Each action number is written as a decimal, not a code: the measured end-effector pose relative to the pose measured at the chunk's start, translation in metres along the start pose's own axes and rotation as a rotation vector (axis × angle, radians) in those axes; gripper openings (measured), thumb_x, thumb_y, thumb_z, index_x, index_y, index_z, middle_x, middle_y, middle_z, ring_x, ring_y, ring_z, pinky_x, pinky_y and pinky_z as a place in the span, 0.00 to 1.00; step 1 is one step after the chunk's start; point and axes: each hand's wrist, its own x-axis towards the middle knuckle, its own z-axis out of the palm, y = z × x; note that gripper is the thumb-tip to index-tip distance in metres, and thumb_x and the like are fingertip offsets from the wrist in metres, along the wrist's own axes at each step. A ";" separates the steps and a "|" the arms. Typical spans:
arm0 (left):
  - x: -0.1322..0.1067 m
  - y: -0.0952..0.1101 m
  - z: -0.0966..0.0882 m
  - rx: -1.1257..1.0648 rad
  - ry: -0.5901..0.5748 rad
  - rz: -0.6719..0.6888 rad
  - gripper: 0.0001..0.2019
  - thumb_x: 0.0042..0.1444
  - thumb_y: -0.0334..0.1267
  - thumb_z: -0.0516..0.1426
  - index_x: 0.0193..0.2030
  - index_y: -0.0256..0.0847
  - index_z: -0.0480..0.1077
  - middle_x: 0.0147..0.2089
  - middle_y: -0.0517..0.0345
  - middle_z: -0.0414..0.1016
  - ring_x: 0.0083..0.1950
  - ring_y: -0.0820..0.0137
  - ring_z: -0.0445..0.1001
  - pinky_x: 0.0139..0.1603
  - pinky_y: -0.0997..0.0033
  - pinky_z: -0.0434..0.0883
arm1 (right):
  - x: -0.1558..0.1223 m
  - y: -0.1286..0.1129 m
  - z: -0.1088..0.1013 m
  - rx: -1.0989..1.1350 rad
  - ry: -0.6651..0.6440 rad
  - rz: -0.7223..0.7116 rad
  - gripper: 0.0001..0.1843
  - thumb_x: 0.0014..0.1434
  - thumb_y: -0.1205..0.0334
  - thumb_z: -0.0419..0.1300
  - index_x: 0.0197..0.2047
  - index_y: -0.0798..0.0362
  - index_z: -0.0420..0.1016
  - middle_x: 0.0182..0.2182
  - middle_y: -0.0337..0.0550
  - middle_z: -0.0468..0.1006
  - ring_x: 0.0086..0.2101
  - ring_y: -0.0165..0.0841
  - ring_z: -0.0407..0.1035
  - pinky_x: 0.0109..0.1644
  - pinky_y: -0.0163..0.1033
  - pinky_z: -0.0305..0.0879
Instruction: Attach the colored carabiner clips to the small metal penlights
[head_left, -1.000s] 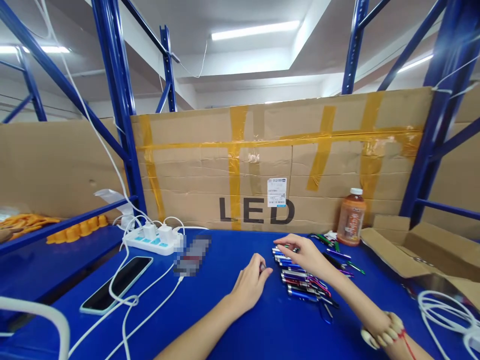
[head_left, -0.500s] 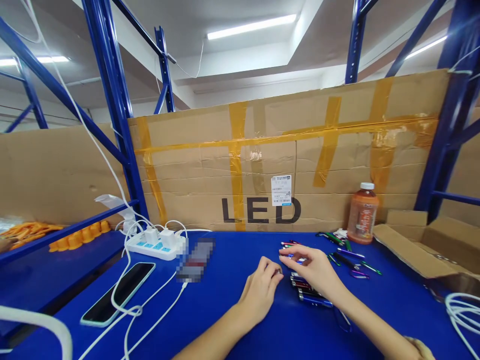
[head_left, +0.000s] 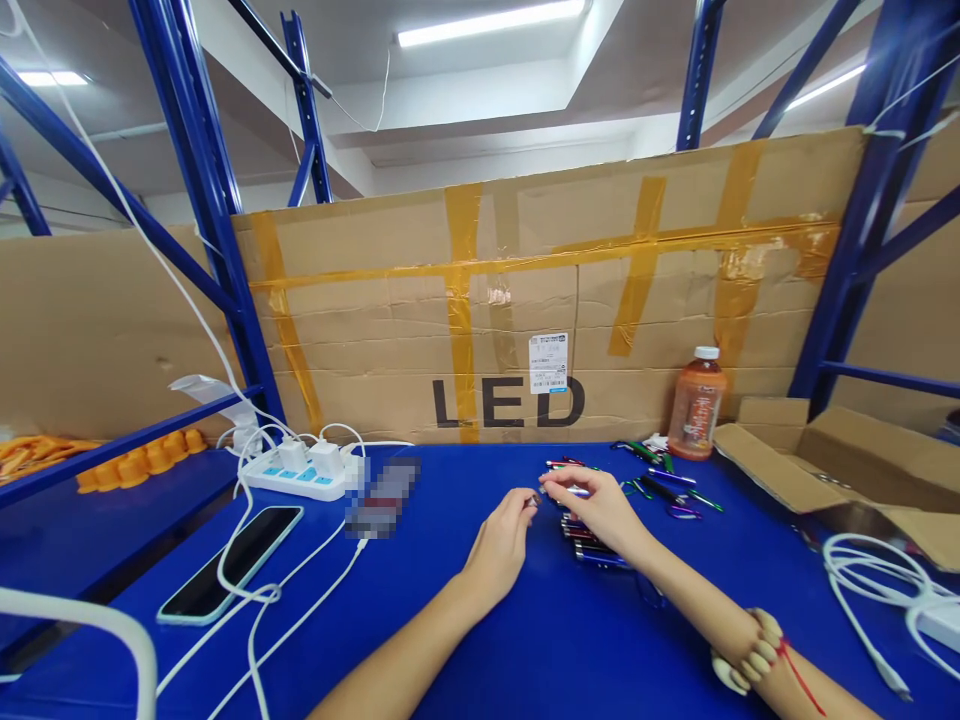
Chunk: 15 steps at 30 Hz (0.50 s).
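My left hand (head_left: 501, 545) is closed above the blue tabletop, its fingertips pinching a small shiny metallic piece (head_left: 534, 499) too small to name. Just to the right, my right hand (head_left: 596, 508) has thumb and fingers pressed together close to that piece. Whatever sits in its pinch is tiny and I cannot make it out. Beneath and beside the right hand lies a row of slim metallic tubes (head_left: 600, 556) in blue, red and dark colours, partly hidden by the hand. More coloured tubes and small carabiner clips (head_left: 684, 512) are scattered farther right.
An orange drink bottle (head_left: 696, 405) stands at the back, near an open cardboard box (head_left: 765, 440). A coiled white cable (head_left: 870, 570) lies at right. Leftward are a power strip (head_left: 300, 478), a phone (head_left: 232, 565) and loose cables. A cardboard panel (head_left: 360, 340) closes the back.
The right thumb and fingers have come together from a wider gap. Both hands are now nearer each other at the fingertips. The view has shifted slightly, showing more of the right forearm and a bracelet.
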 end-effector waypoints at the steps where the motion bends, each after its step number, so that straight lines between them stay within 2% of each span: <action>1: 0.000 0.001 0.000 -0.003 -0.004 -0.007 0.11 0.62 0.35 0.40 0.43 0.39 0.61 0.34 0.56 0.67 0.34 0.72 0.66 0.37 0.73 0.63 | 0.000 -0.001 -0.001 -0.003 -0.001 -0.011 0.16 0.47 0.52 0.59 0.31 0.56 0.77 0.32 0.46 0.78 0.33 0.34 0.72 0.35 0.36 0.69; 4: -0.001 0.002 -0.001 -0.003 -0.016 -0.008 0.11 0.62 0.35 0.40 0.43 0.38 0.61 0.31 0.57 0.66 0.32 0.73 0.65 0.35 0.74 0.62 | -0.001 -0.004 -0.003 -0.023 -0.020 -0.038 0.13 0.46 0.55 0.61 0.29 0.56 0.77 0.30 0.45 0.78 0.34 0.34 0.71 0.41 0.38 0.67; 9: -0.001 0.003 -0.001 0.007 -0.017 -0.021 0.12 0.62 0.36 0.40 0.43 0.38 0.62 0.33 0.55 0.68 0.34 0.72 0.66 0.37 0.73 0.63 | 0.000 -0.004 -0.006 -0.061 -0.088 -0.058 0.11 0.46 0.56 0.61 0.27 0.55 0.77 0.27 0.43 0.77 0.32 0.32 0.70 0.41 0.38 0.66; 12: -0.001 0.003 -0.001 0.021 -0.021 -0.010 0.12 0.62 0.36 0.40 0.44 0.39 0.62 0.35 0.55 0.69 0.36 0.71 0.67 0.39 0.73 0.63 | 0.001 -0.001 -0.009 -0.035 -0.128 -0.001 0.11 0.45 0.55 0.63 0.27 0.56 0.76 0.27 0.43 0.77 0.31 0.31 0.70 0.40 0.38 0.66; 15: -0.002 0.004 -0.002 0.023 -0.051 0.007 0.11 0.61 0.37 0.42 0.42 0.39 0.62 0.37 0.54 0.70 0.38 0.71 0.68 0.41 0.73 0.64 | 0.001 0.001 -0.011 0.059 -0.194 0.113 0.13 0.41 0.55 0.65 0.26 0.57 0.75 0.24 0.42 0.76 0.27 0.28 0.68 0.35 0.35 0.65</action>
